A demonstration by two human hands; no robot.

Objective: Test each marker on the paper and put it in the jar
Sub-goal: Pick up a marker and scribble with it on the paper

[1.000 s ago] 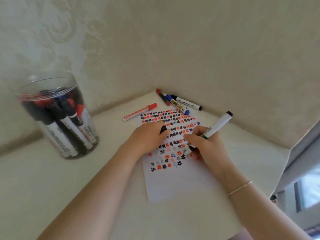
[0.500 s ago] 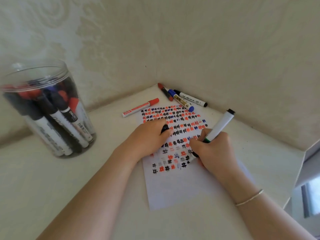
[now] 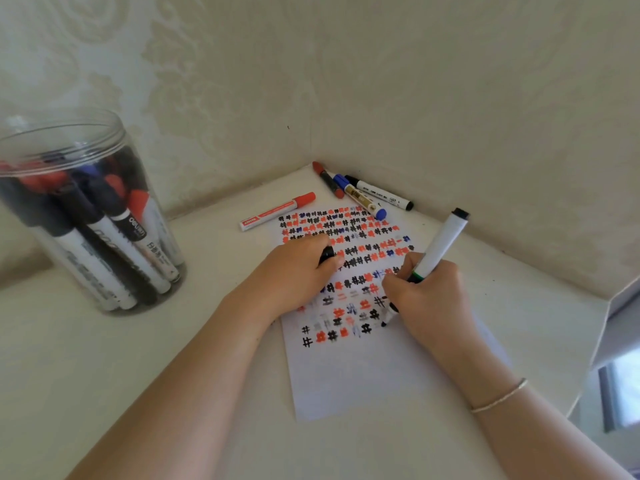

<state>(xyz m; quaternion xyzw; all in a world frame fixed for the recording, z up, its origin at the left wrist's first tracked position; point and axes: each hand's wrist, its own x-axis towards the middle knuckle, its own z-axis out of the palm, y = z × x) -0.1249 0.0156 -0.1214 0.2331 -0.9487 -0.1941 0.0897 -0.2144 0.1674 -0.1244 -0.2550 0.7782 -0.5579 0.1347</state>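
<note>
Head view shows the right hand (image 3: 427,299) gripping the white marker (image 3: 438,249), tip on the paper (image 3: 349,379), testing underway, while the left hand (image 3: 294,271) pinches a black cap (image 3: 326,253); next, recapping and transfer to the jar (image 3: 86,216)

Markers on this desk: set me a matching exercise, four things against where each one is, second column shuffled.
Things:
1. jar
2. red-capped marker
3. white marker
4. black cap

Places:
A. in the right hand, tip on the paper
B. in the left hand
C. far left, full of markers
D. lying beside the paper's top left corner

Pairs: 1-C, 2-D, 3-A, 4-B
</note>
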